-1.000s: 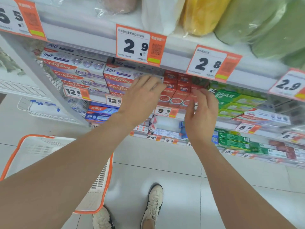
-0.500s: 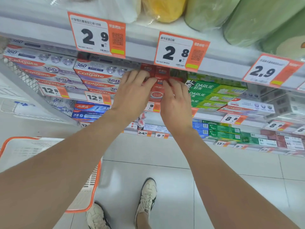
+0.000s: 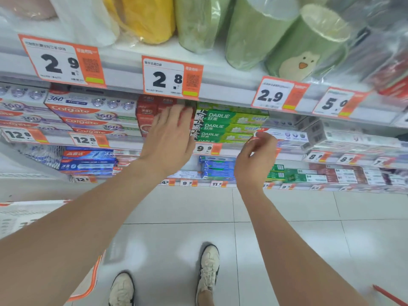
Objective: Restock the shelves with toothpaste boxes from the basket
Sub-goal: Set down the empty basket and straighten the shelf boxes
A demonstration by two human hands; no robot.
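The red toothpaste boxes (image 3: 148, 115) sit under the flat, open left hand (image 3: 170, 138), which should press them squarely back, while the right hand (image 3: 256, 155), loosely curled, holds nothing.

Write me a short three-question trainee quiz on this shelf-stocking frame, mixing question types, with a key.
1. True or false: the left hand lies flat against the red toothpaste boxes.
2. Which brand sits directly right of the red boxes? A) Colgate B) Darlie C) neither
3. Fill in: the price tag on the shelf edge above the red boxes reads ____.

Key:
1. True; its fingers are spread over the stack.
2. B; the green Darlie boxes adjoin them, and the Colgate boxes lie to the left.
3. 2.8. The right hand is loosely curled near a white box; a grip cannot be confirmed.
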